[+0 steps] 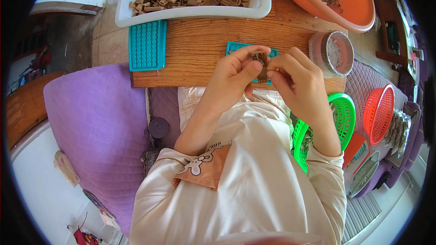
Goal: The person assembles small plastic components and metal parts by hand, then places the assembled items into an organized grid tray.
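Over the table's near edge, my left hand (238, 70) grips a small dark brown trough-shaped piece (262, 69) between thumb and fingers. Small bits, too tiny to name, show along its rim. Close against its right side is my right hand (297, 70), thumb and fingertips pinched together. Whatever those fingertips hold is too small to make out. Beneath both hands lies a small teal tray (232, 46), mostly covered by them.
A white bin (195, 14) of brown tube-like pieces and an orange basin (359, 16) stand at the back. Left is a teal dimpled tray (148, 47); right, a tub (318, 47) with pale flakes. Green (347, 109) and red baskets (379, 113) sit at my right.
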Tool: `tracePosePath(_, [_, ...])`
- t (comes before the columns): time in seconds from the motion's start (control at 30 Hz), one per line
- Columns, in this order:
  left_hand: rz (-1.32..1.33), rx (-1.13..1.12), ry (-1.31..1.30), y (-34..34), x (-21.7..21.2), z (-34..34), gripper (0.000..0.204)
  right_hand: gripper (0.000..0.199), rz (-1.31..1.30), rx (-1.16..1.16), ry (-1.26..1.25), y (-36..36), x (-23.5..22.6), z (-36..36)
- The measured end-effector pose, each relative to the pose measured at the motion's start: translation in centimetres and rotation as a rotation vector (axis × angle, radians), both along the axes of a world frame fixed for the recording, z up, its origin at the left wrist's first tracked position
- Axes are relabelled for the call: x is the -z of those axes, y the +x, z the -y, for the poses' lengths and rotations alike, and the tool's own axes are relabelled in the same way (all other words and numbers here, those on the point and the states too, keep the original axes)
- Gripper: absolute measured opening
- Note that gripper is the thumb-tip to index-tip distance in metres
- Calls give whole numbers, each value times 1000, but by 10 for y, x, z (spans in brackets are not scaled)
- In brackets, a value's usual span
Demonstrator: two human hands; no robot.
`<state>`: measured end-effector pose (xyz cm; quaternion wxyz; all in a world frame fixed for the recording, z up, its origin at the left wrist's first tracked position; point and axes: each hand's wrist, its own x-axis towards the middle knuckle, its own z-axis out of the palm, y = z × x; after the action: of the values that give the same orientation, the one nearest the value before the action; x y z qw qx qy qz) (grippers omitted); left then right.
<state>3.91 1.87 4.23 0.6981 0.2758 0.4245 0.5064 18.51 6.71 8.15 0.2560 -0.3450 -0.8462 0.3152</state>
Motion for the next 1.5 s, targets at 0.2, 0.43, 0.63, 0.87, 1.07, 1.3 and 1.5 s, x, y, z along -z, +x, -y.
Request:
tracePosePath(0.2, [23, -386, 196, 19, -2, 1, 30, 13, -352, 336, -391, -9, 11, 18])
tracePosePath(0.43, [164, -476, 301, 21, -4, 9, 31, 9, -529, 356, -552, -21, 16, 27])
tracePosePath(0.63, [136, -567, 317, 26, -3, 11, 31, 9, -592, 381, -636, -21, 12, 33])
tracePosePath(0.87, [260, -481, 270, 18, -7, 15, 32, 9, -548, 347, -565, -22, 22, 35])
tracePosePath(1.07, [560, -442, 63, 10, -5, 16, 31, 17, -481, 324, -529, -27, 35, 42])
tracePosePath(1.3, [677, -395, 6, -10, 3, 33, 32, 21, -452, 221, -592, -21, 44, 24])
tracePosePath(1.5, [409, -394, 102, -38, 6, 60, 34, 23, -116, 313, -383, -7, 104, -3])
